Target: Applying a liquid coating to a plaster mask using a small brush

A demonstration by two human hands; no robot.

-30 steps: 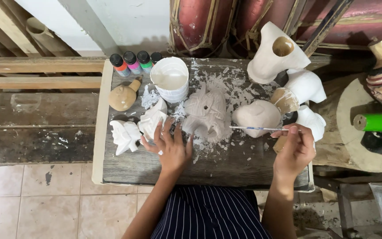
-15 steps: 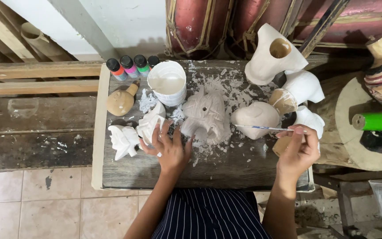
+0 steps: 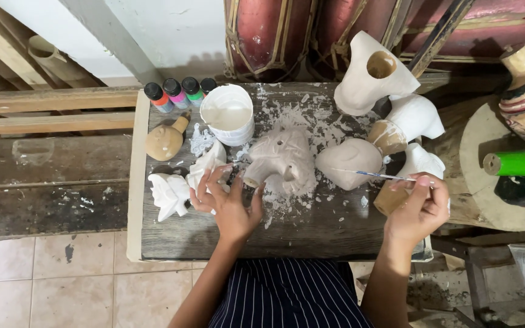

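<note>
My left hand point(image 3: 229, 200) rests on a small white-painted carved figure point(image 3: 205, 170) on the wooden work table point(image 3: 311, 228), fingers curled around it. A second white figure point(image 3: 168, 194) lies just to its left. My right hand point(image 3: 417, 209) pinches a thin paintbrush point(image 3: 372, 175) whose tip points left over a rounded pale carving point(image 3: 347, 161). Between the hands lies a grey-white carved mask point(image 3: 284, 158) amid white flakes. A white cup of paint point(image 3: 229, 114) stands behind the left hand.
Several small paint bottles point(image 3: 177, 92) with coloured caps line the table's back left. A bare wooden gourd-shaped piece point(image 3: 165, 140) lies near them. White carved vessels point(image 3: 375, 73) stand at the back right. A green cylinder point(image 3: 518, 163) lies right of the table; tiled floor lies below left.
My right hand has shifted slightly right and down with the brush. The left hand stays on the small white figure.
</note>
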